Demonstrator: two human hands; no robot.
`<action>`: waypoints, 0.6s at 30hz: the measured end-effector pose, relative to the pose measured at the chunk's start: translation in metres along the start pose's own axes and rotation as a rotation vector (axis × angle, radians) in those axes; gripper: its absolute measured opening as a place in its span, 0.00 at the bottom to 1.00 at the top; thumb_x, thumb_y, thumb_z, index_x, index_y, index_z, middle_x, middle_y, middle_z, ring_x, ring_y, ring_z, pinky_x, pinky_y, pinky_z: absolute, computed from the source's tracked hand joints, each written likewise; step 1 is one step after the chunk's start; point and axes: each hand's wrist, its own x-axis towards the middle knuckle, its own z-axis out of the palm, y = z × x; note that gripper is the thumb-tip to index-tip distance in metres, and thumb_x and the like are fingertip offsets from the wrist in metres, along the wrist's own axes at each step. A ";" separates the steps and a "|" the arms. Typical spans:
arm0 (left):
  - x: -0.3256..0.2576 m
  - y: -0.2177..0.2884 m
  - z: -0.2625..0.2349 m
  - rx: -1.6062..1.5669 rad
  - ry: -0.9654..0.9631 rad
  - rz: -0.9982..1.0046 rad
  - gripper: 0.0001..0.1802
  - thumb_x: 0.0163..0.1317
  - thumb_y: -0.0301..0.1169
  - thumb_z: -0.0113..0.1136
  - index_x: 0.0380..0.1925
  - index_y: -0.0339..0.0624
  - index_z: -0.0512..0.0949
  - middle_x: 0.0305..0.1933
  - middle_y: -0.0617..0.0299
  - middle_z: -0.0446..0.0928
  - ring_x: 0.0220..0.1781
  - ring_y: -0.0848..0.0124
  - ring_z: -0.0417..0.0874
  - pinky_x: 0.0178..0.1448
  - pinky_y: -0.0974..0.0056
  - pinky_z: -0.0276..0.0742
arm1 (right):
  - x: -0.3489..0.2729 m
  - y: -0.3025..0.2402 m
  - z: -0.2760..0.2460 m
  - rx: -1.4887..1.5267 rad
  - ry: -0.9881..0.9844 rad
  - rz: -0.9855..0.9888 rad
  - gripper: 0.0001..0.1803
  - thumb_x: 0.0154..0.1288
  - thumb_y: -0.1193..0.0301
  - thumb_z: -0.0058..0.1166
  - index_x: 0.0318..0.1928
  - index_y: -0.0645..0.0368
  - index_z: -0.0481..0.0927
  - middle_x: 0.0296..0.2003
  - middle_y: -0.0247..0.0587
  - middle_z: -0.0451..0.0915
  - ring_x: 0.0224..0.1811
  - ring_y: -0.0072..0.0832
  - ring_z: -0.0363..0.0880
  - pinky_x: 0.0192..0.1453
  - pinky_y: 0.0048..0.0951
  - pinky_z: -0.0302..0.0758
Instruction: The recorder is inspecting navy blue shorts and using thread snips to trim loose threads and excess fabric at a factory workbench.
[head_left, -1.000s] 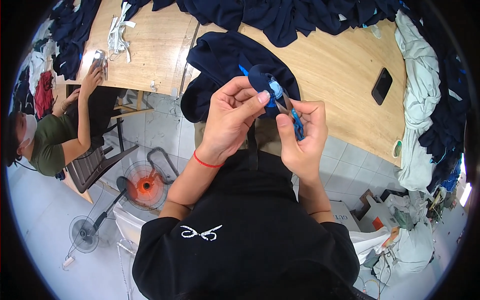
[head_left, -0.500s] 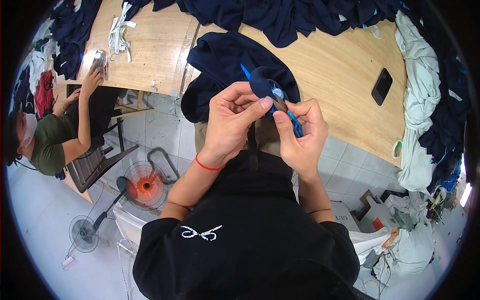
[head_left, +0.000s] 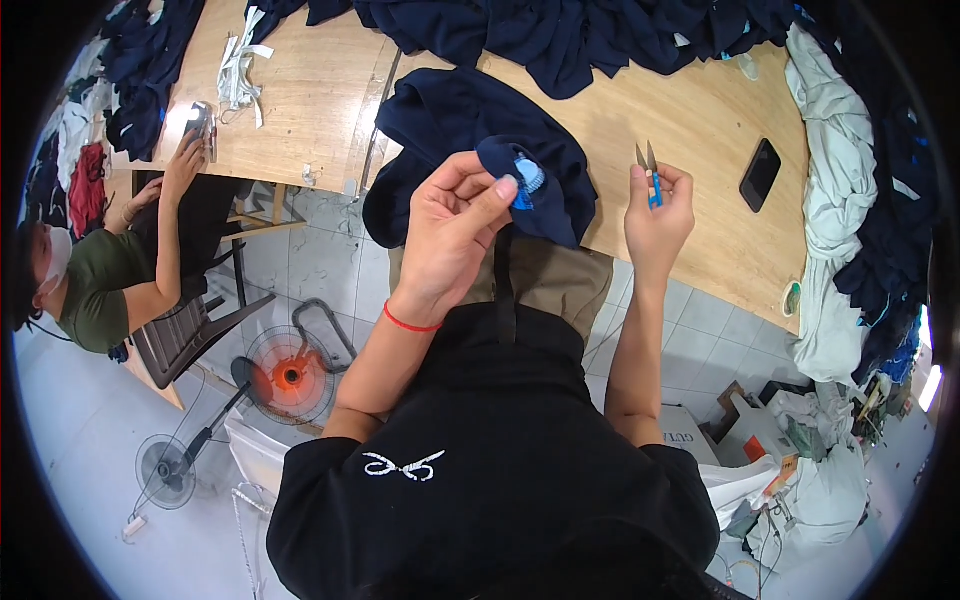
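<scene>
My left hand (head_left: 455, 215) is closed, thumb against fingers, on the edge of a dark navy garment (head_left: 440, 105). A round light-blue patch (head_left: 528, 176) with bright blue cloth beside it shows at the pinched part. The rest of the garment lies in folds on the wooden table in front of me. Off to the right, my right hand (head_left: 660, 215) grips small thread snips (head_left: 650, 170) with blue handles. Their two pointed blades face away from me and stand slightly apart, clear of the cloth.
A black phone (head_left: 761, 175) lies on the wooden table (head_left: 680, 130) at right. Navy garments (head_left: 570, 45) line the far edge; pale cloth (head_left: 830, 200) hangs at the right end. At left, a masked person (head_left: 110, 270) sits at the table near a standing fan (head_left: 290, 375).
My right hand has drawn the snips away from the cloth to the right. My left hand has shifted slightly left, and the light-blue patch now shows more fully.
</scene>
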 end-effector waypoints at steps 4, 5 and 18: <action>0.001 0.010 -0.004 -0.037 0.007 -0.029 0.12 0.78 0.21 0.65 0.58 0.38 0.82 0.52 0.62 0.90 0.52 0.75 0.91 0.58 0.68 0.87 | 0.021 0.065 -0.014 -0.492 0.074 -0.188 0.16 0.74 0.72 0.67 0.58 0.64 0.85 0.47 0.52 0.85 0.48 0.42 0.86 0.53 0.38 0.82; 0.000 0.011 -0.004 -0.033 0.015 -0.043 0.12 0.78 0.21 0.65 0.58 0.39 0.81 0.51 0.63 0.90 0.53 0.75 0.91 0.58 0.68 0.87 | 0.024 0.069 -0.015 -0.490 0.072 -0.189 0.16 0.74 0.72 0.67 0.58 0.64 0.85 0.47 0.52 0.85 0.48 0.42 0.86 0.53 0.38 0.82; 0.013 0.008 -0.002 0.556 -0.041 -0.011 0.44 0.74 0.24 0.65 0.86 0.38 0.55 0.91 0.48 0.51 0.93 0.53 0.47 0.91 0.49 0.52 | 0.058 -0.196 -0.186 -0.078 -0.212 -1.271 0.42 0.84 0.45 0.47 0.80 0.68 0.66 0.76 0.69 0.72 0.79 0.63 0.71 0.82 0.78 0.61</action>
